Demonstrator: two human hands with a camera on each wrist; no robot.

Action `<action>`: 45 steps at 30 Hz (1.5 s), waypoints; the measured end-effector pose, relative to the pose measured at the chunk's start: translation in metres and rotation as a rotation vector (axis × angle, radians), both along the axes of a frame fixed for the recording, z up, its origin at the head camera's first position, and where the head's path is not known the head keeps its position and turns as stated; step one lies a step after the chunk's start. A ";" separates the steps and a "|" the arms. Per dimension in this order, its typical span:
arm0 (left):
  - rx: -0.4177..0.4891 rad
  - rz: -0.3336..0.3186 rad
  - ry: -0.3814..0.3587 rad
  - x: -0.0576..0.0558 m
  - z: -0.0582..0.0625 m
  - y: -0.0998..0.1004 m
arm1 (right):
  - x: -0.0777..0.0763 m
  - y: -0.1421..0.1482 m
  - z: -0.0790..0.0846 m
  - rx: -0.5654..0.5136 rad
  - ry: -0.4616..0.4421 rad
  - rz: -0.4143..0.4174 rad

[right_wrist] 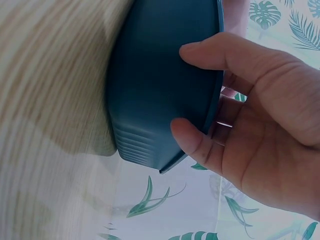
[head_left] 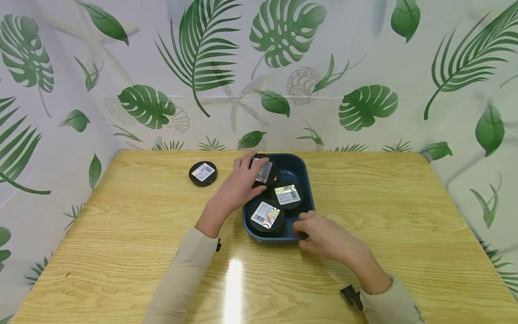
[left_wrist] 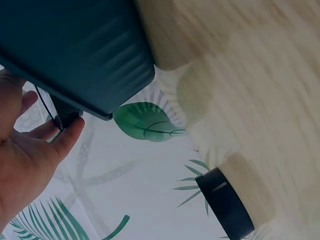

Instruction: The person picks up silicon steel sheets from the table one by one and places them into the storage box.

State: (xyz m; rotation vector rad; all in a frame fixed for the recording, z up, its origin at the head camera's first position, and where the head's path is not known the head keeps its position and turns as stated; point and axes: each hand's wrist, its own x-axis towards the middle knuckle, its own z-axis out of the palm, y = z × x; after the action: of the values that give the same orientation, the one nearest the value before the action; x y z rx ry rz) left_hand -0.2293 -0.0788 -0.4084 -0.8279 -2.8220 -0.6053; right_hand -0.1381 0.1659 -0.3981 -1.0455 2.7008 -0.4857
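Note:
A dark blue plastic bin (head_left: 310, 189) stands on the table with several flat round black discs in it. White labels with shiny holographic patches top the near disc (head_left: 267, 216) and the middle disc (head_left: 287, 195). At the bin's far left corner, my left hand (head_left: 238, 185) grips another labelled disc (head_left: 265, 170), thumb and fingers around its edge. The left wrist view shows those fingertips beside the bin's rim, the held disc (left_wrist: 67, 114) partly hidden. My right hand (head_left: 329, 236) holds the bin's near right corner, thumb outside the wall (right_wrist: 155, 75) and other fingers over the rim.
One more labelled black disc (head_left: 203, 173) lies on the wooden table (head_left: 133, 216), left of the bin. A leaf-printed white cloth (head_left: 226, 81) rises behind the table's far edge and along both sides.

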 end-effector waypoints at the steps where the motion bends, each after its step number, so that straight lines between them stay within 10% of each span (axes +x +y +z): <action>1: -0.008 0.001 -0.006 -0.001 -0.001 0.001 | 0.000 0.000 0.000 0.002 -0.004 -0.003; 19: -0.101 -0.001 -0.064 -0.017 -0.011 0.009 | -0.001 0.000 -0.001 -0.008 0.001 0.013; 45: -0.387 0.058 -0.163 -0.017 0.006 0.030 | -0.001 0.001 0.000 -0.013 -0.012 0.006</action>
State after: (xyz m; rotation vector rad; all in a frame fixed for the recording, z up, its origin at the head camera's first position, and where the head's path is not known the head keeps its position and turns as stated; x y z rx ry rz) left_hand -0.2464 -0.0484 -0.4025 -0.7777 -3.1550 -0.1200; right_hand -0.1391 0.1672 -0.3980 -1.0500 2.6874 -0.5078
